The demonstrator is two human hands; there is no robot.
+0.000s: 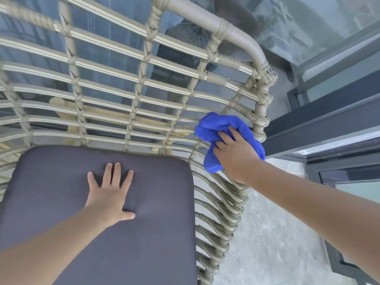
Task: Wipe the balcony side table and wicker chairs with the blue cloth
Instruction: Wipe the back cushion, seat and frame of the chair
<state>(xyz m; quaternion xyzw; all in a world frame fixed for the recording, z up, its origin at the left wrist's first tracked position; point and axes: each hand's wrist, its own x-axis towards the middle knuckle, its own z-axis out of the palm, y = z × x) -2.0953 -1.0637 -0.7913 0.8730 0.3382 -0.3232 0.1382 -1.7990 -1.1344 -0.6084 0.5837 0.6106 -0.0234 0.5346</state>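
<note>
Fingers of the right hand curled into the bunched blue cloth, gripping it and pressing it against the woven side of the wicker chair, just below the bend where the top rail turns down into the wrapped side post. Cloth bunched, one tail hanging below the hand over the coiled weave of the chair's right edge. Fingers of the left hand straight and slightly spread, thumb out to the side, palm flat on the dark grey seat cushion, holding nothing. Cushion filling the seat from the foot of the open lattice back to the near edge of view, its right edge close against the curved side weave. Both forearms reaching in from below, the left across the cushion, the right across the pale grey tiled floor beside the chair. Through the gaps of the lattice back, blurred pale wooden shapes and a dark patterned form, too indistinct to name. Beyond the chair on the right, dark metal frame bars with glass panels, close beside the side post where the cloth is pressed. Side table not seen.
</note>
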